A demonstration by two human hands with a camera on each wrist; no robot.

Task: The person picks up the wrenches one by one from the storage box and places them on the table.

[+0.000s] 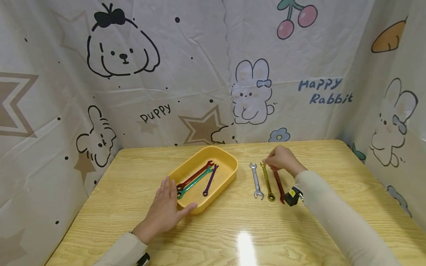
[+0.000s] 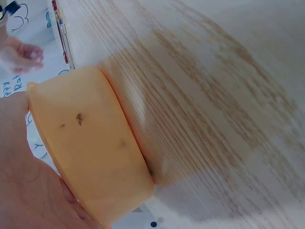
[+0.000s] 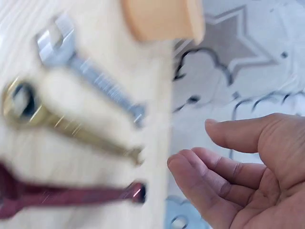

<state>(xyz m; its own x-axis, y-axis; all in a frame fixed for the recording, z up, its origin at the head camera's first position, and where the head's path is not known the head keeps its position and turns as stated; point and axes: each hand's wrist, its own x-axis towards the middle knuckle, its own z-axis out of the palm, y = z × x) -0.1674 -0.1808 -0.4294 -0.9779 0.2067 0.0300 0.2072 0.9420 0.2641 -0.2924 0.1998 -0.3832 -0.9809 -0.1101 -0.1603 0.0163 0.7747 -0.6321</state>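
Note:
My left hand [image 1: 163, 208] rests at the near left corner of a yellow plastic tray [image 1: 213, 201], fingers straight along its rim and thumb along the near side. Inside the tray lie a red wrench [image 1: 196, 175], a green wrench [image 1: 195, 182] and a purple wrench [image 1: 210, 180]. To the tray's right, a silver wrench [image 1: 256, 181], a gold wrench [image 1: 267, 181] and a dark red wrench [image 1: 279, 186] lie side by side. Over their far ends hovers my right hand [image 1: 282, 159]; the right wrist view shows its fingers loosely bent, thumb apart, holding nothing.
Everything lies on a light wood-grain table [image 1: 233, 225]. A printed white curtain [image 1: 199, 74] hangs behind it and along both sides. A small black device with a yellow mark [image 1: 293, 195] sits at my right wrist.

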